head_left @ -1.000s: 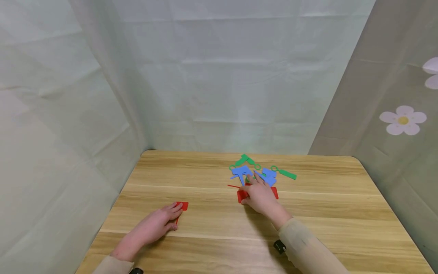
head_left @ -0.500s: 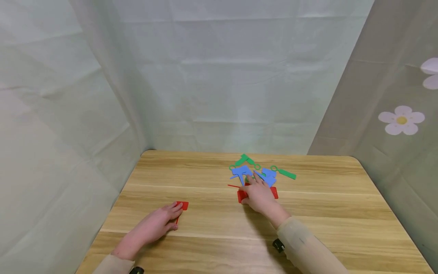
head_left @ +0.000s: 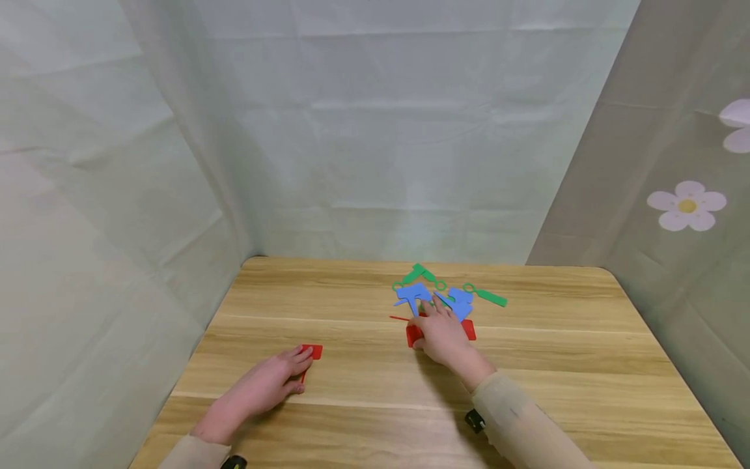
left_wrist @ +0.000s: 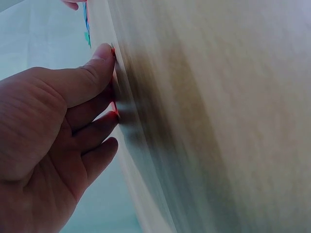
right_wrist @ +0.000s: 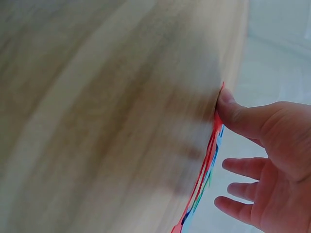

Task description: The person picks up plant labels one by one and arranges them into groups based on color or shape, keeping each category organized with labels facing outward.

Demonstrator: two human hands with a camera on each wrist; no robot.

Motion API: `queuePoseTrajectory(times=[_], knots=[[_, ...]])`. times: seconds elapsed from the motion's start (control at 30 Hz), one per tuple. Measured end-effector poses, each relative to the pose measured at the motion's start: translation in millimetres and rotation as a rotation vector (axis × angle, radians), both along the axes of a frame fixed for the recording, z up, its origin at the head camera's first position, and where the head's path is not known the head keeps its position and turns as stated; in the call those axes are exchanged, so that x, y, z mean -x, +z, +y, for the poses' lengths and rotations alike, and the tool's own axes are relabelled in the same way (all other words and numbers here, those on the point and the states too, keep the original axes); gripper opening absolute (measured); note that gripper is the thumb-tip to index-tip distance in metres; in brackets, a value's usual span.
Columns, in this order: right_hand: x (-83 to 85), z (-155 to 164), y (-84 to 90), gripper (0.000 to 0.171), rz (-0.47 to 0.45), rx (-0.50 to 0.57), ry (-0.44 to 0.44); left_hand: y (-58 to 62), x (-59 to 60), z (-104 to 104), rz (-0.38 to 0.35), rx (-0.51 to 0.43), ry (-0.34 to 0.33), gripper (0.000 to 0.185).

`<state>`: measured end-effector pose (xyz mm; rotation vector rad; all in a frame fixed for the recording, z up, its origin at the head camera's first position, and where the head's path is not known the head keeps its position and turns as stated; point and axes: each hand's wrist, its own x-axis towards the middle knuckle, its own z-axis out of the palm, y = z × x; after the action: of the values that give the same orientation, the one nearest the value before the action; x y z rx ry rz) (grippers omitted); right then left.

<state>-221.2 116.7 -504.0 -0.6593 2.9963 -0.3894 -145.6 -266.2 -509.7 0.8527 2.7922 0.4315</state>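
My left hand [head_left: 299, 370] lies flat on the wooden table [head_left: 363, 384], its fingertips resting on a single red plastic tag [head_left: 315, 352]. In the left wrist view the thumb [left_wrist: 95, 68] and fingers touch that red tag [left_wrist: 114, 108]. My right hand [head_left: 426, 327] rests with spread fingers on a pile of flat tags: red tags [head_left: 413, 336] under the palm, blue tags [head_left: 413, 292] and green tags [head_left: 491, 298] beyond the fingertips. In the right wrist view the thumb [right_wrist: 232, 110] presses on the red edge of the pile [right_wrist: 206, 167]; the other fingers are straight.
Pale cloth walls [head_left: 375, 130] close in the table on the left, back and right; the right one carries a flower print [head_left: 687, 205]. The table's far edge [head_left: 422, 263] runs just behind the pile.
My right hand has edged slightly left and forward over the pile. The left hand and the single red tag have not moved.
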Motion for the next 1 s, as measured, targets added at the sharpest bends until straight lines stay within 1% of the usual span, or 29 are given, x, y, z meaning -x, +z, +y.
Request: queuePoseTrajectory(times=[0.37, 0.67, 1.0], knots=[[-1.0, 1.9, -4.1, 0.039, 0.028, 0.043, 0.002, 2.2, -1.7, 2.2, -0.015, 0.000, 0.016, 0.054], [-0.7, 0.5, -8.3, 0.040, 0.039, 0.047, 0.004, 0.7, -2.6, 2.0, -0.011, 0.007, 0.021, 0.054], [1.9, 1.3, -10.1, 0.042, 0.063, 0.048, -0.002, 1.1, -0.3, 3.1, -0.008, 0.001, 0.026, 0.054]])
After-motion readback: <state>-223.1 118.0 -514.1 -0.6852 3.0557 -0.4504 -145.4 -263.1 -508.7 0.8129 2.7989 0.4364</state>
